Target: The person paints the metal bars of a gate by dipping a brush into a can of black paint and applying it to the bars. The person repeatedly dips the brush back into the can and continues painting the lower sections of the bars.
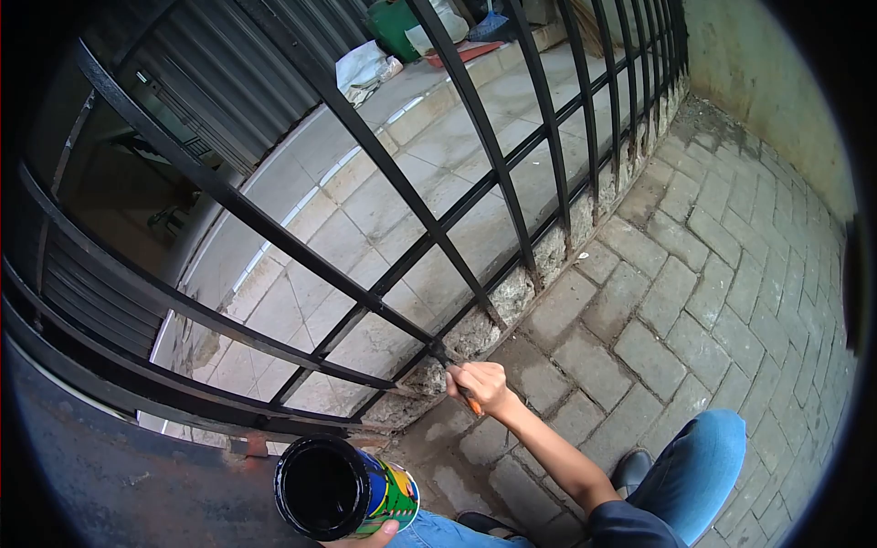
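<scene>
At the foot of the black-painted iron fence (pixel 475 119), where its bars meet the rough, crumbling concrete kerb (pixel 512 297), I am pressing the dark bristles of a small paintbrush with an orange handle (pixel 454 374) against the lowest stretch of bar. My right hand (pixel 481 384) is closing tightly round the handle, fingers curled over it, so only a sliver of orange is showing below my palm. The brush is looking light and stiff in the handle but soft at the tip; gripping it low down, near the bristles, is giving me the steadiest line on such a narrow rod.

My left hand (pixel 370 537) is cupping the base of an open round tin of black paint with a blue, green and yellow label (pixel 343 489), near the bottom edge of the view; only a fingertip or two is visible. The tin is likely heavy and sloshing, its rim slick with wet paint, so holding it from underneath and level seems wisest.

I am crouching on the grey, weathered brick paving (pixel 676 301), my blue denim knee (pixel 699 466) and a black shoe (pixel 632 470) showing beside my arm.
</scene>
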Demonstrator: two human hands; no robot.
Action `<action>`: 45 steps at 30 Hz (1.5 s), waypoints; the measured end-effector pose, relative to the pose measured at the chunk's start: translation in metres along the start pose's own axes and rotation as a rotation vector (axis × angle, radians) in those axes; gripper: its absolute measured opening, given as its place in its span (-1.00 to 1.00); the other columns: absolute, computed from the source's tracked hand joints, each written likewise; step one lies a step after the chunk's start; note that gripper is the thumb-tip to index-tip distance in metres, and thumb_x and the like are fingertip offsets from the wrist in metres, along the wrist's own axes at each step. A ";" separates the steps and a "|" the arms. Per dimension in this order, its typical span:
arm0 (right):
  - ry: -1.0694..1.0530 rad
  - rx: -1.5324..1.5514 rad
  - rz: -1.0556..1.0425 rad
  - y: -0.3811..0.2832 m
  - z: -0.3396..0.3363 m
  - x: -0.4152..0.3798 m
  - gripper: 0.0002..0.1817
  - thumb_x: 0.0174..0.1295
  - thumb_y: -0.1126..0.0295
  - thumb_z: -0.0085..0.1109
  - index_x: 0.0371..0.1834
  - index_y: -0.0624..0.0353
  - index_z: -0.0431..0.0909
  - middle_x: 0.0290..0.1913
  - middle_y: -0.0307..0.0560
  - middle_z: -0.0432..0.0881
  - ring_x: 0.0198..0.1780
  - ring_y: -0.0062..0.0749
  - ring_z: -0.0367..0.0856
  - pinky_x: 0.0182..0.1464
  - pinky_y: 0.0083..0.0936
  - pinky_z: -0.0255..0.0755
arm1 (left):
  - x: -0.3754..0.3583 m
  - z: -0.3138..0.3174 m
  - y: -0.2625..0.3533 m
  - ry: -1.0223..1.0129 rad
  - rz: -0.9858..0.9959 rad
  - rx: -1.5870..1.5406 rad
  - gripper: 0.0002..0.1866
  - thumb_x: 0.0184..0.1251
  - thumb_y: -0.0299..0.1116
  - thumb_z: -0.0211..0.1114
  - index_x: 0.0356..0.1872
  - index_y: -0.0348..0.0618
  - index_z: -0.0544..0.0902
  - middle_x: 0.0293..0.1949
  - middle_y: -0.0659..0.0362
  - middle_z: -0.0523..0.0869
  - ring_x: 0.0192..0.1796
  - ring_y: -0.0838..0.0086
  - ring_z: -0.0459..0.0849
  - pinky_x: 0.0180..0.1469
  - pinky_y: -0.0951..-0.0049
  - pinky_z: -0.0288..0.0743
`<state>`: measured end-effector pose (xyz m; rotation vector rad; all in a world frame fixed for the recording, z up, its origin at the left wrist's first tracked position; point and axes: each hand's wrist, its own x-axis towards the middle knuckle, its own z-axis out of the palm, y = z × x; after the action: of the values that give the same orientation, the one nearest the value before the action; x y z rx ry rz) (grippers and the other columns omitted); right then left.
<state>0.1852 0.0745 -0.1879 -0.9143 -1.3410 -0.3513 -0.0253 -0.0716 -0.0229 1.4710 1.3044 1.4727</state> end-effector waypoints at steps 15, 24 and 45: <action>-0.053 -0.025 0.033 0.007 0.004 -0.044 -0.83 -0.01 0.57 0.25 -0.57 0.15 0.42 -0.66 -0.23 0.41 -0.68 -0.47 0.45 -0.65 -0.55 0.35 | -0.002 0.000 0.009 -0.043 -0.050 -0.011 0.08 -0.37 -0.74 0.36 0.39 -0.14 0.09 0.21 0.00 0.38 0.19 0.18 0.44 0.28 0.21 0.33; 0.048 0.005 -0.046 -0.005 0.003 0.009 -0.87 -0.05 0.58 0.27 -0.45 0.19 0.50 -0.59 -0.22 0.48 -0.66 -0.48 0.47 -0.63 -0.58 0.36 | -0.003 -0.001 0.003 -0.015 -0.001 -0.029 0.08 -0.37 -0.77 0.36 0.39 -0.12 0.11 0.21 0.01 0.38 0.20 0.18 0.43 0.28 0.20 0.32; 0.045 0.005 0.009 -0.002 0.007 0.010 -0.84 -0.04 0.60 0.28 -0.48 0.16 0.47 -0.65 -0.24 0.39 -0.69 -0.48 0.43 -0.64 -0.56 0.33 | -0.005 -0.008 -0.002 -0.008 0.025 -0.030 0.11 -0.40 -0.76 0.37 0.40 -0.10 0.09 0.24 0.02 0.34 0.24 0.17 0.38 0.33 0.19 0.26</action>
<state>0.1815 0.0806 -0.1777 -0.9031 -1.2956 -0.3593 -0.0328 -0.0773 -0.0249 1.4770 1.2587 1.4945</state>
